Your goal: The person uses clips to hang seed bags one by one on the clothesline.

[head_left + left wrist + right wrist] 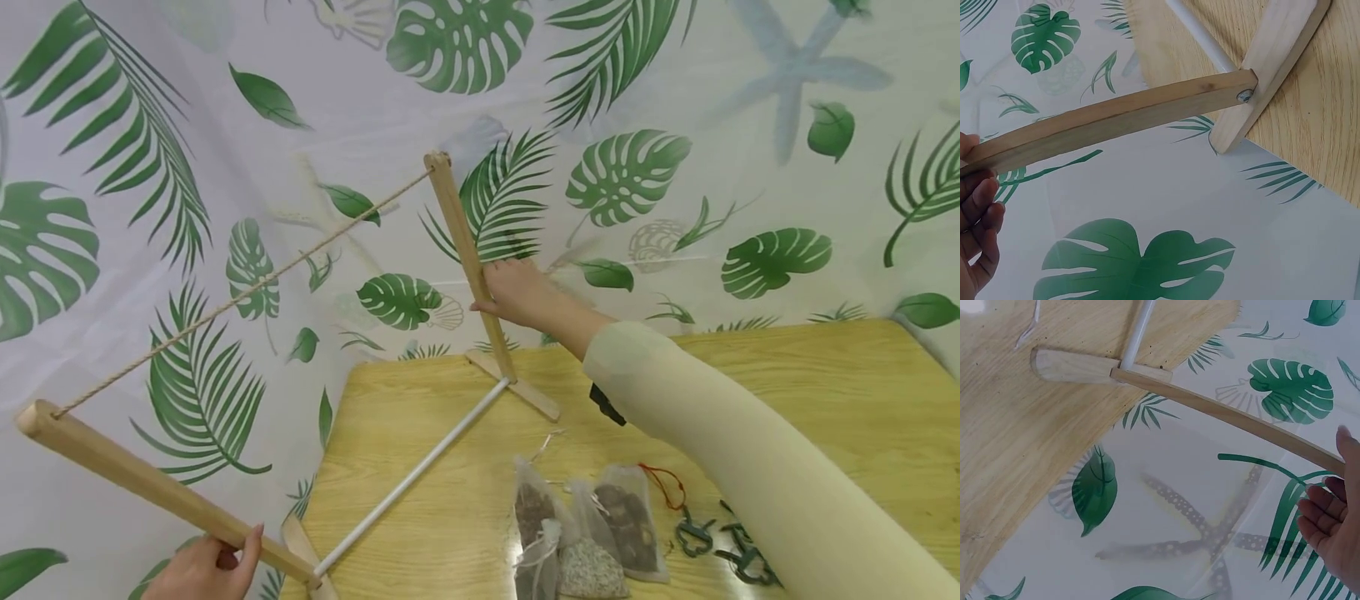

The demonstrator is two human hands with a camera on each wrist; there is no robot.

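A wooden stand with two upright posts stands at the table's left end. Between the post tops runs a taut rope point(247, 292), and a white rod point(412, 475) joins the posts low down. My left hand point(206, 571) pinches the near post point(150, 483) near its lower part; in the left wrist view the thumb and fingers lie on either side of it. Farther off, my right hand point(521, 292) grips the far post point(459, 208) around its middle. Each post meets a flat wooden foot point(1072, 365) at its base.
On the wooden table point(420, 408) lie mesh bags point(626, 521) with dark and pale contents. Beside them are a red cord point(667, 483) and dark green clips point(693, 533). A leaf-printed sheet point(337, 100) hangs behind and to the left.
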